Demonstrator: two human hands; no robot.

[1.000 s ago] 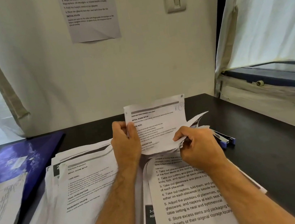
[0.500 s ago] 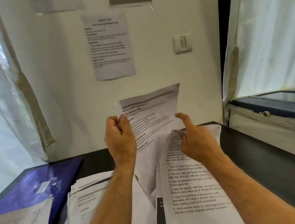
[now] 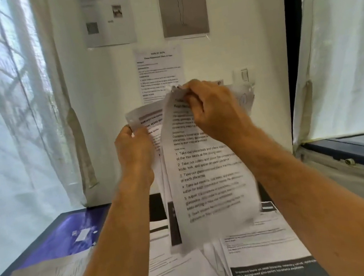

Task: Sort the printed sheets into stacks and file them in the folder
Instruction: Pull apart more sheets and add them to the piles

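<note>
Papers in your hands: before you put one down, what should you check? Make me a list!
1. Right hand pinches the top of the front sheet: ok.
2. Left hand holds the back sheet by its edge: ok.
3. Two sheets fully apart: cannot tell, they overlap.
4. Front sheet's title readable for sorting: not ok, fingers cover it.
5. Stacks on the table ready to take it: ok.
6. Purple folder within sight: ok.

Bare forearms, no sleeves; left hand [image 3: 133, 148] and right hand [image 3: 216, 112] ungloved.
</note>
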